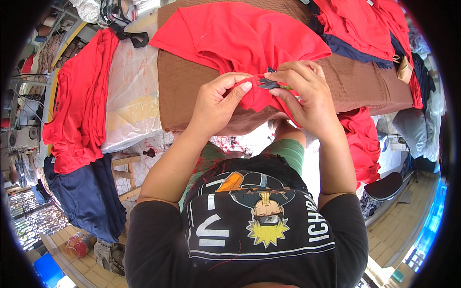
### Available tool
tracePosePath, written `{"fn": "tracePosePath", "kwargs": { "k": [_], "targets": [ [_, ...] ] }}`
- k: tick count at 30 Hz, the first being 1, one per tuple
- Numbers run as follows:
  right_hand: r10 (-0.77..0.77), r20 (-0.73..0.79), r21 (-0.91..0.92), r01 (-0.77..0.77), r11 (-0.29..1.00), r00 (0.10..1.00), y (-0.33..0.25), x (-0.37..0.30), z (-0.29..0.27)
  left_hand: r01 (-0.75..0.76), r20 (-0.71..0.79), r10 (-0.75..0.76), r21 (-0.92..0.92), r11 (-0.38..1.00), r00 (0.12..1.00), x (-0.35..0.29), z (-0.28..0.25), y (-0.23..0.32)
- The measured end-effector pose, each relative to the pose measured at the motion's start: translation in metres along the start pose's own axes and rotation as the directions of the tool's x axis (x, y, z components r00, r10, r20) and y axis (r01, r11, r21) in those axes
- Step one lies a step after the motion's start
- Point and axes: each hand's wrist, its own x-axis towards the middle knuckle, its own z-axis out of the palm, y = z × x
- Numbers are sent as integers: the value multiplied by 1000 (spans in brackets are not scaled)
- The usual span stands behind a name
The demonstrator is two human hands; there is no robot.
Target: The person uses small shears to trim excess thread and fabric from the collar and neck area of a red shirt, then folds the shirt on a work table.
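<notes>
Largest of all, we see the brown cloth-covered surface (180, 91) stretching across in front of the person, with a plastic-covered surface (132, 93) just beside it on the left. Next in size comes the black T-shirt (297, 261) the person wears, above green shorts (291, 152). The red garment (240, 36) being handled lies spread over the middle of the brown surface, its near part gathered toward the person and raised between the two hands. On the left we find a long pile of red cloth (86, 101), with navy cloth (89, 199) hanging below it; at the upper right, a red heap (357, 29) rests on dark navy fabric (341, 50), and more red cloth (357, 144) hangs lower down at the right. Smaller again are the hands. We see the left hand (217, 102) with thumb and forefinger pinched together on the red garment near its edge. The fingers of the right hand (308, 93) are closed around small dark thread snips (269, 84), whose blades point left toward that pinch, just beside the fabric; we cannot tell whether the tips touch it. Smallest of all, we notice a pale thread (206, 32) lying on the garment and a thin red thread (230, 260) clinging to the shirt front.
</notes>
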Motion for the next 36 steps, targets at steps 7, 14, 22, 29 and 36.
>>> {"fn": "tracePosePath", "kwargs": {
  "k": [7, 14, 22, 29, 36],
  "targets": [
    [62, 29, -56, -60, 997, 998, 3, 2, -7, 14, 9, -15, 7, 1000, 1000, 0, -1, 0],
    [302, 166, 375, -344, 861, 939, 2, 1, 2, -122, -12, 124, 92, 988, 992, -1, -1, 1],
    [502, 315, 264, -582, 769, 806, 42, -30, -11, -423, 324, 318, 343, 838, 891, 14, -23, 29],
    [290, 340, 312, -398, 863, 895, 45, -40, 2, -42, -94, 243, 864, 502, 966, 141, -79, -108],
    [667, 152, 228, -683, 694, 729, 82, -54, -45, 306, -342, -187, 334, 892, 921, 138, -74, -123]
  ]
}}
